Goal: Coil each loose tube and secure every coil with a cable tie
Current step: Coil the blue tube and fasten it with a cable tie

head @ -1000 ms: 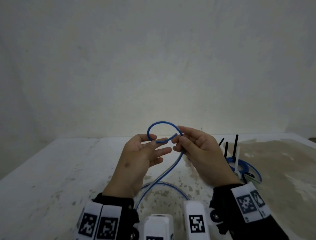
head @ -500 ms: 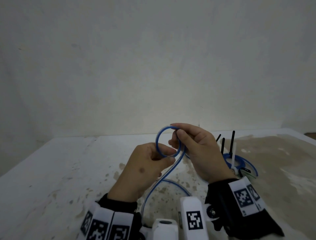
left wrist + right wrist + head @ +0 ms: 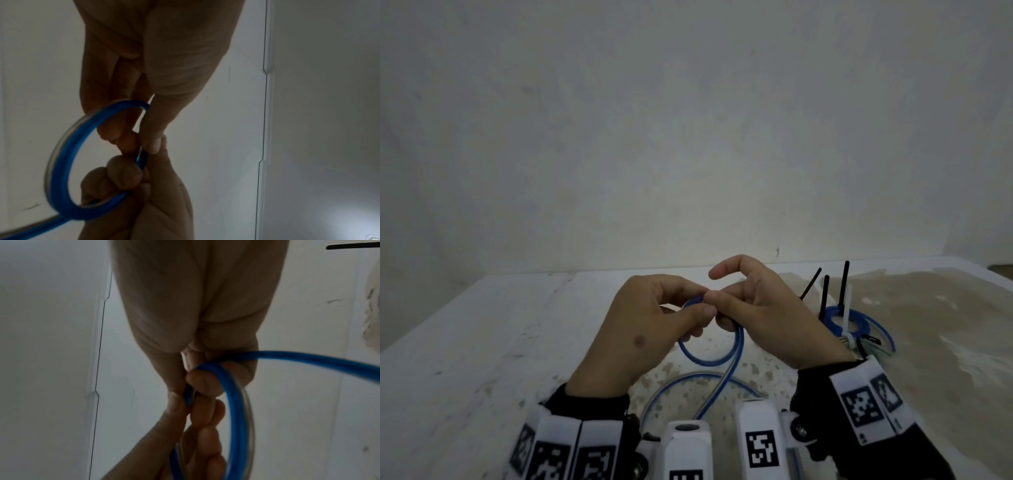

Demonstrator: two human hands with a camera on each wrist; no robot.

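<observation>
Left hand (image 3: pixel 643 329) grip pinches the blue tube (image 3: pixel 703 356) at the loop top, held above the stained white surface (image 3: pixel 482 359); right hand (image 3: pixel 767 318) grip pinches the same spot, index finger lifted; tube tail trails toward the body; right: finished blue coil (image 3: pixel 856 320) with upright cable ties (image 3: pixel 844 287) on the surface; versus 0.5 s ago, loop hangs lower below the fingers.

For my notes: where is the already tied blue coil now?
In the head view, the tied blue coil lies on the table, just right of the right hand, with cable ties sticking up from it.
</observation>
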